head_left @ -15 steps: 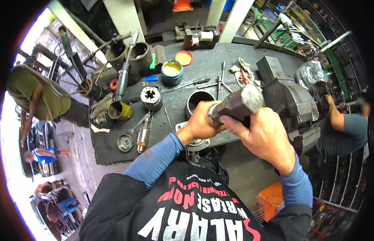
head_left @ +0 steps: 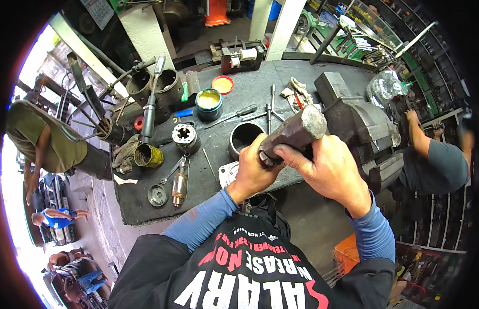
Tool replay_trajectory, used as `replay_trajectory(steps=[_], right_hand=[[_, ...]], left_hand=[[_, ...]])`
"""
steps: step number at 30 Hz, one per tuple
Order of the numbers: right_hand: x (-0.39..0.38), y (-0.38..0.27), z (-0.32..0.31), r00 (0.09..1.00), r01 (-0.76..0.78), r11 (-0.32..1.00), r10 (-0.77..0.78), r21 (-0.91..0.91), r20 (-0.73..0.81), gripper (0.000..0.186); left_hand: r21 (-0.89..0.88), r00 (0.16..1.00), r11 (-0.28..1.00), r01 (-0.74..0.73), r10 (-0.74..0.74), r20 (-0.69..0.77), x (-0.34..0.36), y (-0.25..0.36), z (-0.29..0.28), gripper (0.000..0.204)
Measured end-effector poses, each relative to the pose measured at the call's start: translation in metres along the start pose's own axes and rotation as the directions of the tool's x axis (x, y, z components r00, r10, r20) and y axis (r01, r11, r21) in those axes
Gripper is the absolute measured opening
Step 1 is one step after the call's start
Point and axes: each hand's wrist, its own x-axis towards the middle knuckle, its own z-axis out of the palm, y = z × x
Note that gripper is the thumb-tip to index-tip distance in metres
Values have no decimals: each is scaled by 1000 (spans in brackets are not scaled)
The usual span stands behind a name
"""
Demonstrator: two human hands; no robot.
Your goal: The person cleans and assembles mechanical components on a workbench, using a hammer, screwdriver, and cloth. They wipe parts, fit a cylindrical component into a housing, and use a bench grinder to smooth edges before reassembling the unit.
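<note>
A heavy hammer [head_left: 301,131], its dark steel head worn bright on one face, is held above the front edge of the bench. My right hand [head_left: 334,170] is closed on it, thumb lying along the head; the handle is hidden. My left hand [head_left: 254,167] is curled close against the head's other end, around a small dark metal piece whose kind I cannot make out. Just beyond the left hand stands a hollow metal cylinder [head_left: 244,138]. A pale metal end cover [head_left: 228,174] lies beside my left wrist, partly covered.
On the dark bench [head_left: 142,206] are an armature [head_left: 180,184], a slotted round housing [head_left: 185,136], a grease tub [head_left: 209,103], a yellow can [head_left: 148,155] and a screwdriver [head_left: 239,113]. A large vise [head_left: 358,116] stands at right. People are at left [head_left: 49,134] and right [head_left: 437,162].
The view has shifted slightly, so the bench things sit a little further left and lower. My hands and the hammer keep nearly the same hold, with the hammer tilted slightly differently.
</note>
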Motion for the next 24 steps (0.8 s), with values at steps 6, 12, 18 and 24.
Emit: replay_trajectory(steps=[6,12,18,24], right_hand=[[-1,-4,4,999,15,1000,-16,-7,-30,41],[2,-20,-24,925,210,836,-1,508,-380,35],[0,-17,-3,995,87,985,-77,-151,68,54],[-9,-6,2,997,70,996,-68,56,-38,46]], left_hand=[[-26,982,987,-156,158,105,12,-8,-4,44],[51,994,992,-112,111,25,7,-2,-7,27],[-63,988,988,-141,144,53,6,-8,-2,27],[-34,965,986,-161,165,205,9,-6,-8,30]])
